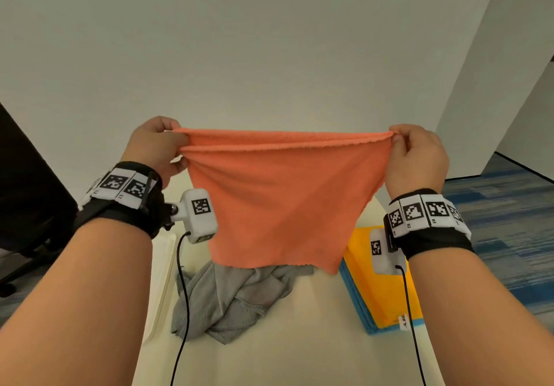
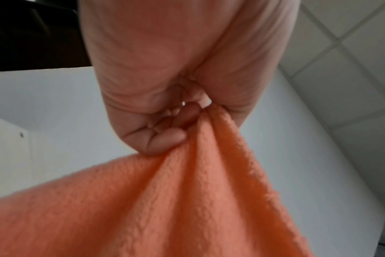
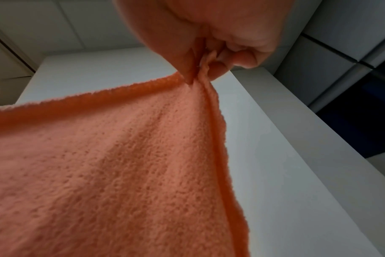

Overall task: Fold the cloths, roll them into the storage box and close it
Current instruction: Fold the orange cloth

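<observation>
An orange cloth (image 1: 275, 202) hangs in the air above the white table (image 1: 299, 340), doubled over so two top edges run side by side. My left hand (image 1: 159, 145) pinches its upper left corners, and my right hand (image 1: 415, 154) pinches the upper right ones. The left wrist view shows curled fingers (image 2: 165, 139) bunching the orange cloth (image 2: 187, 208). In the right wrist view, thumb and fingers (image 3: 242, 59) clamp the corner of the orange cloth (image 3: 121, 165). A crumpled grey cloth (image 1: 227, 298) lies on the table under it.
Folded yellow cloth (image 1: 380, 289) lies stacked on a blue one (image 1: 356, 301) at the table's right. A white flat piece (image 1: 159, 280) lies along the table's left edge. A dark chair (image 1: 27, 193) stands at left; blue carpet (image 1: 503, 229) at right.
</observation>
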### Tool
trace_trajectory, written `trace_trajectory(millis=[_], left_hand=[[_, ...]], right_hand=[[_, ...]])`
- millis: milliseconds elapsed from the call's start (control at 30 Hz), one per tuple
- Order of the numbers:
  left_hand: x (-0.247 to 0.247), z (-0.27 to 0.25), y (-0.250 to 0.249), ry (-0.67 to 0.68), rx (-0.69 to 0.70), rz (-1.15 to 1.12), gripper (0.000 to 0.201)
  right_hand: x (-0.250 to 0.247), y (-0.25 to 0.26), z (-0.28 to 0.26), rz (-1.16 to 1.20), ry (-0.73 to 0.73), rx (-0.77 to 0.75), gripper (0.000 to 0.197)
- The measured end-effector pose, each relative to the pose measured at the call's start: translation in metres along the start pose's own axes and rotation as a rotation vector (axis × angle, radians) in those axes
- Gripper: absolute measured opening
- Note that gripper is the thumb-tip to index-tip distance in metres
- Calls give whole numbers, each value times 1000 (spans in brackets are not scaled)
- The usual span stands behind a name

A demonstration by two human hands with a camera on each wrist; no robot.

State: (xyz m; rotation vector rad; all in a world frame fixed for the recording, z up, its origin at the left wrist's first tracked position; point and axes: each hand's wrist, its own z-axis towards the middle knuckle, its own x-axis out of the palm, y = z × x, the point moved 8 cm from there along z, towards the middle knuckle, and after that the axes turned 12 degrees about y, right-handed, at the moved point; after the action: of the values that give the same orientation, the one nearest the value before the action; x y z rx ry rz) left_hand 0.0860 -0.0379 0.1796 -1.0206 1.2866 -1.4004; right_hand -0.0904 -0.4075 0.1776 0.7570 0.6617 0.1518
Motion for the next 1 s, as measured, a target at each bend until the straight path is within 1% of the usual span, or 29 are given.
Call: trace_trajectory(millis=[167,267,333,433,500,567,600,633,667,733,800,933,1000], left_hand=[[0,-3,8,65,-5,-116,40],[3,-6,10,138,15,-145,43],[6,-10,10,221,46,-175,45],[13,-19,11,392,96,-269,47],[14,-23,12,464,96,-310,45],[16,-26,16,500,64,-278,31],[16,-28,18,507,40,-233,22],[16,-29,20,512,14,-169,18],[17,-29,23,518,-12,-82,22],[18,-28,25,524,-44,99,35],[20,-27,22,493,-35,215,39],[18,-19,12,362,36,305,33],[20,-18,10,381,66,289,33]], right_hand=[[-2,-6,-2,55,-28,23,22],[0,-11,-6,73,-41,56,16],[1,-12,-9,75,-48,54,19],[1,-11,-9,40,-32,60,25],[2,-11,-8,9,4,84,30],[2,-11,-7,-11,29,94,36],[2,-11,-8,-17,34,94,38],[2,-11,-8,-21,38,95,40],[2,-11,-8,-27,39,94,43],[2,-9,-9,-32,36,88,45],[2,-7,-9,-29,33,82,47],[4,-4,-9,-31,41,65,47],[4,-3,-8,-33,44,57,44]])
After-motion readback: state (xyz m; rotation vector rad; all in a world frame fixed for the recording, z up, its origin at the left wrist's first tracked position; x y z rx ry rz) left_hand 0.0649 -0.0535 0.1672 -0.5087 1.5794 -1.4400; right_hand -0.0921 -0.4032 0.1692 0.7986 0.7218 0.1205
